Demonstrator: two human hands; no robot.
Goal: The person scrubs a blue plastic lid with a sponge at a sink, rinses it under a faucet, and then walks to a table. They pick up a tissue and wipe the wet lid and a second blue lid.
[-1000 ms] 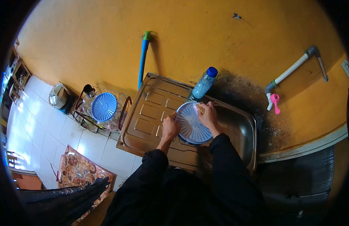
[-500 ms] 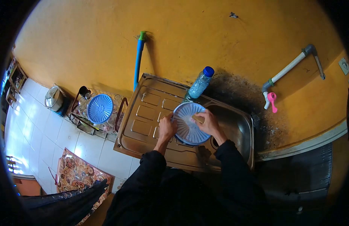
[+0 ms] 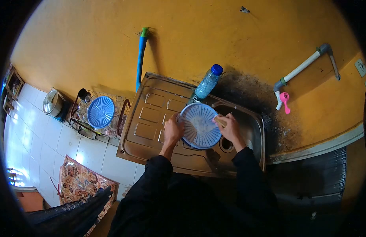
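A round blue ribbed plastic basket (image 3: 196, 138) is held low over the steel sink unit, between the drainboard and the basin. Whitish material, too blurred to name, covers part of its inside. My left hand (image 3: 173, 130) grips the basket's left rim. At the right rim is my right hand (image 3: 232, 130), its fingers curled and pressed together; what they hold, if anything, I cannot make out. Just behind the basket stands a clear bottle with a blue cap (image 3: 207, 83), leaning in the view.
The steel sink (image 3: 141, 112) runs against an orange wall. To its right is a tap with a pink handle (image 3: 285, 98). On the left, a dish rack (image 3: 121, 118) holds glasses and another blue ribbed dish (image 3: 100, 112). A pot (image 3: 52, 103) stands beyond it.
My right hand has moved from inside the basket outward to its right rim, its fingers now curled. My left hand stays on the left rim. The view has shifted slightly.
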